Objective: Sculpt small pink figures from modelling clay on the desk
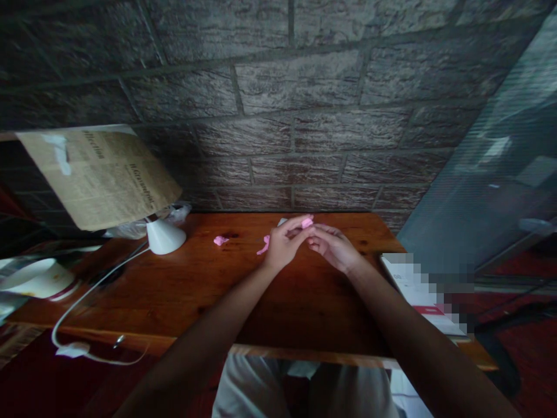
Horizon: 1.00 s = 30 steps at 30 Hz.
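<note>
Both my hands meet over the far middle of the wooden table (183,290). My left hand (285,244) is closed, pinching a small pink piece (307,222) at its fingertips. My right hand (333,247) touches the left one, fingers curled toward the same pink piece; what it grips is hard to tell. A pink strip (263,246) hangs or lies just left of my left hand. Another small pink bit (220,240) lies alone on the table further left.
A white lamp base (164,237) with a white cable (82,302) stands at the left, under a newspaper-print shade (102,177). Papers (418,290) lie at the table's right edge. A brick wall (296,116) runs behind. A plate-like object (30,278) sits far left.
</note>
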Motion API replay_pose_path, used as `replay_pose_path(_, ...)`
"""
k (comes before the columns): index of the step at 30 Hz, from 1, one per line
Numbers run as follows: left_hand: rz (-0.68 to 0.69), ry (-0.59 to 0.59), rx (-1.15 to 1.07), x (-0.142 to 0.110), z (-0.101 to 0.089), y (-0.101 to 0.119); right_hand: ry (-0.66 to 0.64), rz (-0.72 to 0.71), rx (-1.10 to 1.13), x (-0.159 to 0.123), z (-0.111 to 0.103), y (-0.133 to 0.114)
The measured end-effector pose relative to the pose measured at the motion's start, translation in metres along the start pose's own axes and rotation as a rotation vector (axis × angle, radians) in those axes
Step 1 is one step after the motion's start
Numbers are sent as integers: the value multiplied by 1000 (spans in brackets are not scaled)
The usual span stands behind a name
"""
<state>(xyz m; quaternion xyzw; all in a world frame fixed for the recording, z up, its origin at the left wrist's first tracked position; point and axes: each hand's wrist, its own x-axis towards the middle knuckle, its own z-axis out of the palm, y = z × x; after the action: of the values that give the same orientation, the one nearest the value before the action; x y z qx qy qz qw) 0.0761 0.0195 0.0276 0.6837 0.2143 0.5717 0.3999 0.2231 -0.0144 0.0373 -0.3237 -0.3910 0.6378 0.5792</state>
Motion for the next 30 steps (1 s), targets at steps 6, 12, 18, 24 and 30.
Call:
replay_pose_path(6,-59,-6,-47,2,-4,-3,-7,43,-43,1,-2,1)
replay_pose_path(12,-44,84,-39,2,3,0,-22,54,-84,-2,2,-4)
replay_pose_path(18,-50,-19,-134,-1,7,-2,1,-20,-98,-2,-5,-6)
replay_pose_path(24,-34,-36,-98,-3,5,-2,37,-31,-144,-2,-4,-6)
replay_pose_path(30,83,2,56,-2,2,-2,50,-59,-239,-2,2,-2)
